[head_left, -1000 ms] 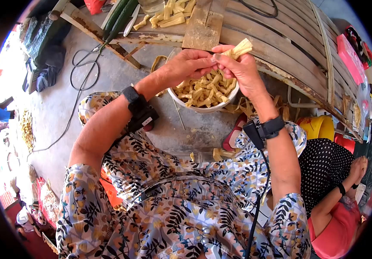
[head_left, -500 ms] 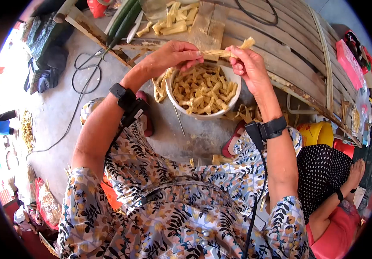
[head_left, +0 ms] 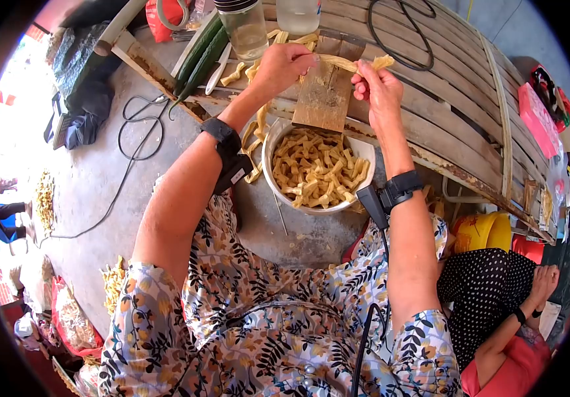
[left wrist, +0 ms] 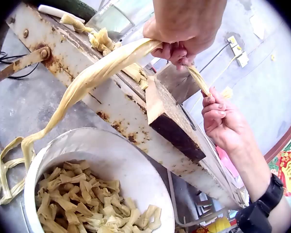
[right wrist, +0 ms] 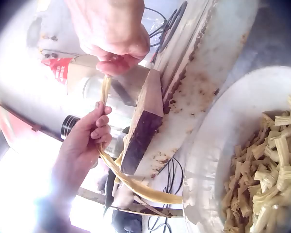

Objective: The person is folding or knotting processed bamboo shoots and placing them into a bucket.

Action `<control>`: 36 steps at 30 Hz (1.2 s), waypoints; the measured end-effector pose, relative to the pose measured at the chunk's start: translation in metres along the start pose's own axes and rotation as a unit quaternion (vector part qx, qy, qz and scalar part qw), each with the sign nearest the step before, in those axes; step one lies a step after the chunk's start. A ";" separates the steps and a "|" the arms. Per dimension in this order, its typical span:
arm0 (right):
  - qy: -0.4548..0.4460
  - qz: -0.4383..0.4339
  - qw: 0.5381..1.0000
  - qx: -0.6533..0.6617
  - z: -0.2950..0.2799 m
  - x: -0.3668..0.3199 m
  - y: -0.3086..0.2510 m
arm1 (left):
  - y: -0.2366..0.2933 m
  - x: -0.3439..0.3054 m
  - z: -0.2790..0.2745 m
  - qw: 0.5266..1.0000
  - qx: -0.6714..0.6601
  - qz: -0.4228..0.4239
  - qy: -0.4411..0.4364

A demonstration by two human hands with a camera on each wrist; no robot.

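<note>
Both hands hold a long, twisted, pale-yellow fibrous strip (head_left: 338,62) stretched between them above the bench. My left hand (head_left: 287,65) pinches it. The strip's long tail (left wrist: 82,83) hangs from that hand past the bucket's rim to the floor in the left wrist view. My right hand (head_left: 381,92) grips the other end between thumb and fingers, and a short frayed tip sticks out beyond it. Below the hands stands a white bucket (head_left: 269,165) of short yellow knotted pieces (head_left: 314,169). A wooden board (head_left: 323,99) lies on the bench and juts over the bucket's rim.
The slatted bench (head_left: 443,112) has a rusty metal edge. On it are two cucumbers (head_left: 204,58), a white-handled knife (head_left: 219,69), a glass jar (head_left: 245,33) and a black cable (head_left: 397,33). A yellow bucket (head_left: 486,231) and a seated person (head_left: 506,331) are at the right.
My hands came apart from close together over the bucket, stretching the strip between them. They are now farther out over the bench, and the bucket sits lower in the head view.
</note>
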State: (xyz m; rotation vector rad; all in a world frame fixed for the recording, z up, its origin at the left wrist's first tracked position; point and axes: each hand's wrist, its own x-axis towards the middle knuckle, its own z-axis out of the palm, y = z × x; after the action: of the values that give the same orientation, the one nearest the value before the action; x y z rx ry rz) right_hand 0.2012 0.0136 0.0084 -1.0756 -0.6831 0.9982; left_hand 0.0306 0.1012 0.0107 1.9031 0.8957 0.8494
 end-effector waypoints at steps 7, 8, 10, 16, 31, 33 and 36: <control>0.017 -0.002 1.000 0.002 0.001 0.007 0.004 | -0.005 0.006 0.004 1.000 0.017 -0.001 0.017; 0.018 -0.002 1.000 0.001 0.000 0.008 0.005 | -0.006 0.007 0.004 1.000 0.019 0.004 0.022; 0.019 -0.001 1.000 -0.010 0.001 0.010 0.008 | -0.012 0.009 0.006 0.999 0.017 0.001 0.030; 0.060 0.014 0.986 -0.152 -0.009 -0.001 0.018 | -0.017 -0.004 0.004 0.990 0.084 -0.100 0.055; -0.159 -0.090 0.886 -0.426 -0.042 -0.079 -0.036 | 0.032 -0.087 0.013 0.958 -0.176 -0.075 -0.213; -0.165 -0.137 0.907 -0.363 -0.032 -0.081 -0.028 | 0.033 -0.092 0.025 0.959 -0.161 -0.064 -0.225; -0.172 -0.008 0.951 -0.258 -0.030 -0.083 -0.023 | 0.038 -0.095 0.032 0.957 -0.144 -0.059 -0.247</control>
State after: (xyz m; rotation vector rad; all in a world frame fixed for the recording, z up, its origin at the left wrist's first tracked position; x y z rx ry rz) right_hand 0.2000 -0.0771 0.0204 -1.3559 -1.2858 1.0302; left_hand 0.0178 -0.0048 0.0106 1.6746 0.5379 0.3753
